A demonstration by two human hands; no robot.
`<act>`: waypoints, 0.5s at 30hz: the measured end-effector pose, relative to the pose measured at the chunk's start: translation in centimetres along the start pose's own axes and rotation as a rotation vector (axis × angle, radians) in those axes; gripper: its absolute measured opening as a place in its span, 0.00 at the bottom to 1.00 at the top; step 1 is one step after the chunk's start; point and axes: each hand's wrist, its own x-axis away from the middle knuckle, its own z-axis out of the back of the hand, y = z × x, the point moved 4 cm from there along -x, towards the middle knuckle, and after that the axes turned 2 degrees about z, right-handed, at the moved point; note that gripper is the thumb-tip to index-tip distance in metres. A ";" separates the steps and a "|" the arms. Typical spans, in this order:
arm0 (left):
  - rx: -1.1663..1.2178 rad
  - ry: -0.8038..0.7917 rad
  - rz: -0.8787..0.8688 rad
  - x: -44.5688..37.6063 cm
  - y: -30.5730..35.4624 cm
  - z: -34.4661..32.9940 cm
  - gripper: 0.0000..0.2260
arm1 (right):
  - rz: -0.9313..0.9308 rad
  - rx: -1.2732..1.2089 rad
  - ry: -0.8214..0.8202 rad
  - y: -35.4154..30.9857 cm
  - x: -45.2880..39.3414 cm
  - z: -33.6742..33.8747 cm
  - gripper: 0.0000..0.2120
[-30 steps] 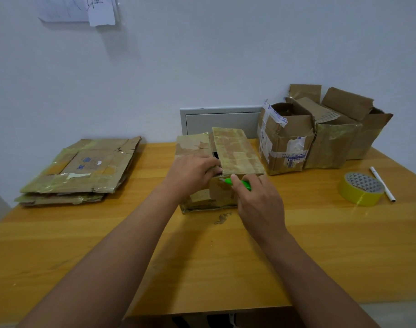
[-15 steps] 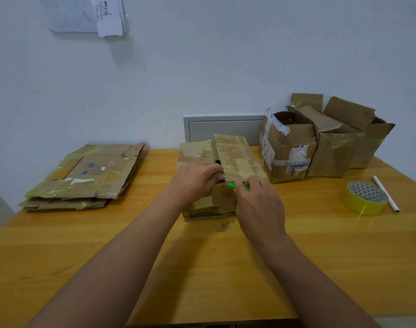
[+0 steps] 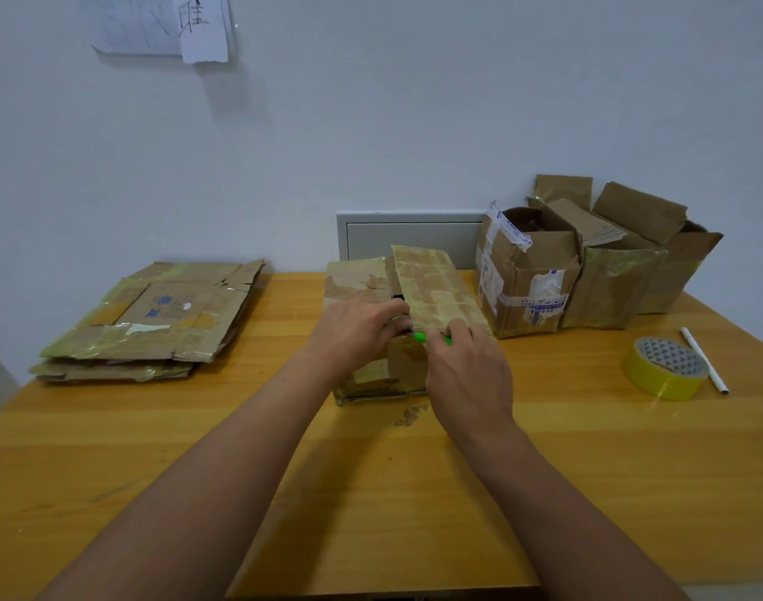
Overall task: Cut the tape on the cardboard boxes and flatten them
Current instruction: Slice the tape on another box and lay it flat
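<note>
A small tape-covered brown cardboard box (image 3: 373, 340) is sitting mid-counter on the orange-yellow wooden counter (image 3: 371, 492), toward the back edge, with one long flap (image 3: 436, 288) tilting up on its right side. The left hand (image 3: 358, 331) is gripping the box top at the flap's near corner, fingers curled over the edge. The right hand (image 3: 466, 375) is clenching a bright green cutter (image 3: 427, 338), only a short green length showing, its tip at the box's near top edge just below the flap; blade not visible. The two hands are almost touching.

A flat stack of flattened taped cardboard (image 3: 154, 323) is lying at the left, well apart from the box, with bare counter between. A cluster of three open brown cardboard boxes (image 3: 588, 271) is standing at the back right against the wall, the nearest one just beside the raised flap. A yellow tape roll (image 3: 666, 368) and a white pen (image 3: 703, 360) are lying near the right edge, the pen just beside the roll. Wide bare counter is stretching in front of the box, crossed only by the forearms.
</note>
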 end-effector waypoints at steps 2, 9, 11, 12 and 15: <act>0.008 0.009 -0.015 0.2 0.2 0.0 0.14 | -0.024 0.020 -0.007 0.6 0.2 0.0 0.06; 0.004 0.022 -0.002 0.0 0.3 0.2 0.14 | -0.047 0.020 0.000 1.5 0.7 -0.7 0.10; 0.003 0.018 0.004 0.1 0.4 0.1 0.14 | -0.072 0.011 0.005 1.9 0.9 -0.6 0.10; 0.001 0.013 0.010 0.0 0.4 0.1 0.14 | -0.079 0.006 0.001 1.9 0.8 -0.7 0.11; 0.010 0.008 0.022 0.1 0.2 0.2 0.13 | -0.052 -0.026 -0.019 1.7 0.8 -1.1 0.11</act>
